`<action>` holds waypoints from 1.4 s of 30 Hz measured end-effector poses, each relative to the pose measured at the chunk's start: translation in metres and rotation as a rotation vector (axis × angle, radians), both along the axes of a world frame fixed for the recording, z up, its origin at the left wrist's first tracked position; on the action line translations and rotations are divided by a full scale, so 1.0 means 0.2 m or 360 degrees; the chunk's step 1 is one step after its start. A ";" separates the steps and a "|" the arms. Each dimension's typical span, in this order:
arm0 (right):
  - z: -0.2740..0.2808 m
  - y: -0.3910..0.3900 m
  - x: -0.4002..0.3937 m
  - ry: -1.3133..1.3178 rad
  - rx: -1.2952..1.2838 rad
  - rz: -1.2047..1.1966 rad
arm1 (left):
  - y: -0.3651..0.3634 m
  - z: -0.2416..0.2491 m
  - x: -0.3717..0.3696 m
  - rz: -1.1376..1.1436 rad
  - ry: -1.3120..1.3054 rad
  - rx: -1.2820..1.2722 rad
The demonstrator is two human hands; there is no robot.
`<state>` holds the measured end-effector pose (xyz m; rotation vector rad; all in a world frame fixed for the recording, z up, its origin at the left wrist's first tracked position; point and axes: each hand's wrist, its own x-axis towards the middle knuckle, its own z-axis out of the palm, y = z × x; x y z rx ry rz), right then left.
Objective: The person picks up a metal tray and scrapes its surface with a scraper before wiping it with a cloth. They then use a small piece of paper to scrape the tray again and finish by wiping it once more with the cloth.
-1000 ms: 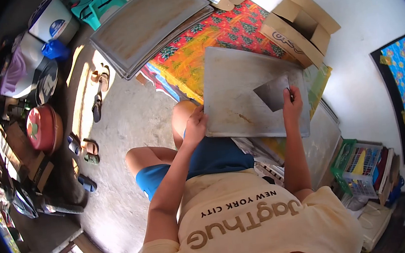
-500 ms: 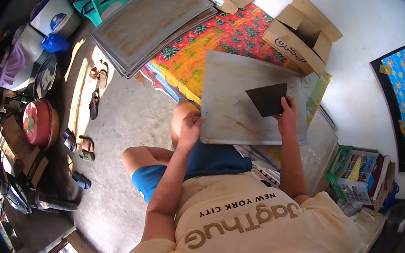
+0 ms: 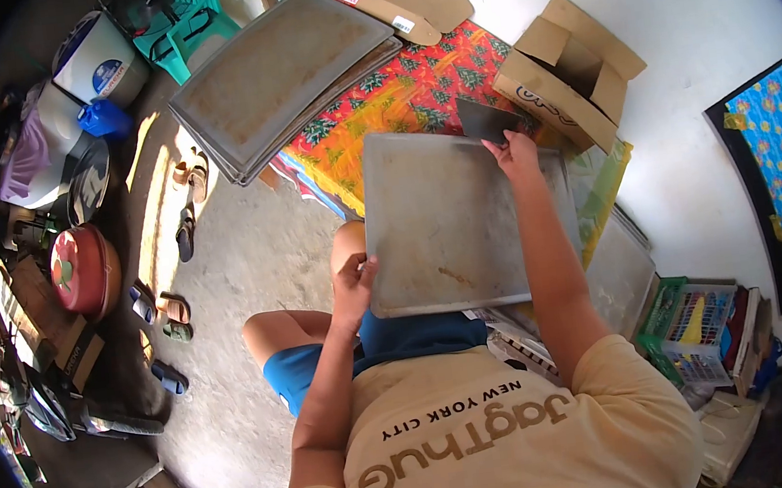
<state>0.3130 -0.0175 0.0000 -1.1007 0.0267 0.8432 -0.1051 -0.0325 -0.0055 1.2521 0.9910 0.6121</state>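
Note:
A grey metal baking tray [image 3: 438, 229], worn and stained, lies tilted across my lap and the edge of the cloth-covered surface. My left hand [image 3: 353, 285] is closed on the tray's left rim. Near the far right edge of the tray, my right hand [image 3: 514, 151] grips a thin, dark, four-sided plate [image 3: 485, 119]. The plate sticks out beyond the tray's far rim, over the patterned cloth. My right forearm covers part of the tray's right side.
Several similar trays [image 3: 285, 73] are stacked at the far left of the red and yellow cloth [image 3: 430, 76]. An open cardboard box [image 3: 556, 81] and a flattened carton [image 3: 407, 1] lie behind. Plastic baskets [image 3: 694, 325] stand at right. Sandals [image 3: 172, 307] lie on the concrete floor.
My right hand has moved the dark plate away from me, from over the middle of the tray to its far edge. My left hand stays on the left rim.

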 end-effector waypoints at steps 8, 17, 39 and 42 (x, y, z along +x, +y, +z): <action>-0.13 0.25 0.05 0.0033 -0.0284 -0.0062 | -0.03 0.00 -0.01 0.0038 -0.0008 -0.0035; 0.30 -0.31 -0.30 -0.0596 -0.0196 0.0337 | 0.02 -0.02 0.04 0.0050 -0.0203 -0.0100; -0.07 -0.11 -1.00 -0.2713 -0.0278 0.0406 | 0.41 0.70 0.47 -0.0023 -0.0475 -0.0181; -0.10 -0.12 -1.00 -0.2650 -0.0485 0.0292 | 0.38 0.70 0.46 0.0019 -0.0427 -0.0135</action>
